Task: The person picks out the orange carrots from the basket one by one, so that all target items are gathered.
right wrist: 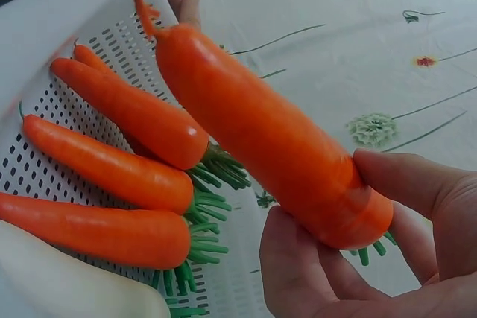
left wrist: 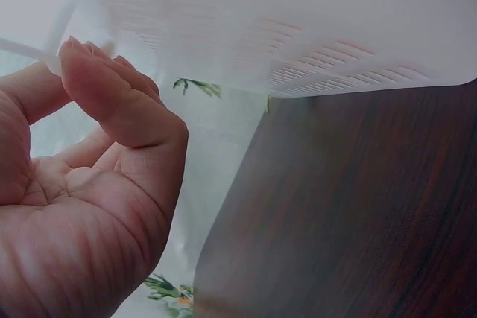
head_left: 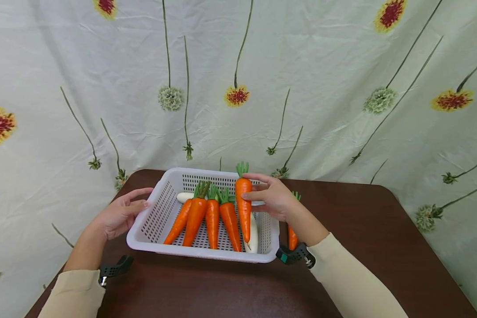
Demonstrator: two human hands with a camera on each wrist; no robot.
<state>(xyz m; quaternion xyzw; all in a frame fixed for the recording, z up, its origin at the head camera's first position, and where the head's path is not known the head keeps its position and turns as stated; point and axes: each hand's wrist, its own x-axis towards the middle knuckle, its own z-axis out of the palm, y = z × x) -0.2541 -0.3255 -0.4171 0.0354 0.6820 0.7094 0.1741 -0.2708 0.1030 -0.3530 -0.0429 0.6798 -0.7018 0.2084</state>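
A white plastic basket (head_left: 145, 243) with slotted walls holds several orange carrots (head_left: 196, 219) with green tops. Two white, radish-like vegetables also lie in it, one white piece (head_left: 184, 197) at the back left and a longer white radish (head_left: 253, 234) at the right. My left hand (head_left: 123, 213) grips the basket's left rim between thumb and fingers. Over the right part of the basket, my right hand (head_left: 273, 197) pinches a carrot (right wrist: 261, 132) near its leafy end. Its thin tip points down and toward me, above the white radish.
Another carrot (head_left: 292, 236) rests on the dark brown table (head_left: 350, 225) to the right of the basket, partly hidden behind my right forearm. Behind the table hangs a pale flowered cloth (head_left: 326, 79). Each wrist wears a black strap (head_left: 117, 267).
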